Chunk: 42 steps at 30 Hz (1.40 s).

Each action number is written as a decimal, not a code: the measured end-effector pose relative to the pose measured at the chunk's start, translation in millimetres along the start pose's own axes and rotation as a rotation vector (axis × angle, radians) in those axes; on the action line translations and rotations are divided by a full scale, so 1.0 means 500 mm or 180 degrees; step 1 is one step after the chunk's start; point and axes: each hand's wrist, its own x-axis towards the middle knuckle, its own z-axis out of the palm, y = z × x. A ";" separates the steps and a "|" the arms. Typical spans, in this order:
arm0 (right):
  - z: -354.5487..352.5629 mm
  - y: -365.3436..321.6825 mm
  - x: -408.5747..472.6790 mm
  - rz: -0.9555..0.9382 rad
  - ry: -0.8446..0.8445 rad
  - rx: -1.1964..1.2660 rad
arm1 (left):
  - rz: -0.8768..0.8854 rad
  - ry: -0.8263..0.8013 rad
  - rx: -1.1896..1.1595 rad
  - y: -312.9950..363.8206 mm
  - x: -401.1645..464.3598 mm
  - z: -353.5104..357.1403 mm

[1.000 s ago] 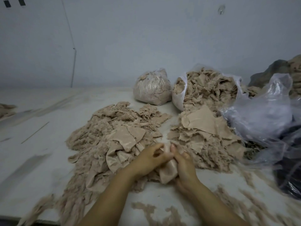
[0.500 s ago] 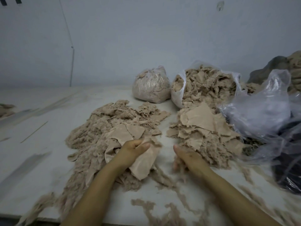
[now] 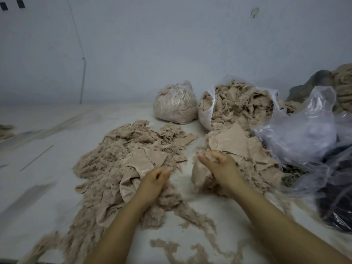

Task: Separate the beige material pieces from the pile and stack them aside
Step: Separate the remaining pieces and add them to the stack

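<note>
White desk (image 3: 57,180) holds two heaps. Your right hand (image 3: 222,168) grips a beige piece (image 3: 200,174) by the right heap (image 3: 247,159); left hand (image 3: 155,180) is curled, empty. Pull slowly so fluff stays behind.

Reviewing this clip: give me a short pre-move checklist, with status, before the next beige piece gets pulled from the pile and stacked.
1. Right hand grips a piece at the right pile: ok.
2. Left hand free to take the next piece: cannot tell; fingers curled, nothing clearly held.
3. Left pile within reach of the left hand: ok.
4. Bare table between the piles for sorting: ok.
5. Empty plastic bag off the right pile: not ok; it touches the edge.
</note>
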 end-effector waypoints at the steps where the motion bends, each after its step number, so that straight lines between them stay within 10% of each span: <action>1: -0.005 -0.016 0.019 -0.0050 0.0076 0.0048 | 0.0081 -0.0327 0.0102 0.004 -0.005 0.006; 5: -0.048 -0.067 0.097 -0.0194 0.0396 0.0048 | 0.0245 -0.1009 0.0681 0.005 -0.016 0.019; 13: -0.077 -0.051 0.112 -0.0279 0.1262 -0.2025 | 0.0089 0.0008 0.0665 -0.007 -0.020 0.003; 19: 0.091 0.090 -0.078 0.0183 -0.1649 -0.2160 | -0.0156 0.0306 0.0248 -0.017 -0.038 -0.004; 23: 0.082 0.114 -0.072 -0.0243 -0.0878 -0.2174 | -0.0258 -0.0102 0.0484 -0.015 -0.063 -0.037; 27: 0.069 0.105 -0.069 -0.0231 -0.1619 -0.2275 | -0.0118 -0.0408 0.1711 -0.024 -0.063 -0.056; 34: 0.117 0.131 -0.071 0.0044 -0.0933 -0.2478 | 0.0444 -0.0903 0.2740 -0.062 -0.068 -0.024; 42: 0.052 0.139 -0.056 0.0040 -0.0082 -0.1517 | -0.0015 -0.1153 0.2316 -0.036 -0.062 -0.068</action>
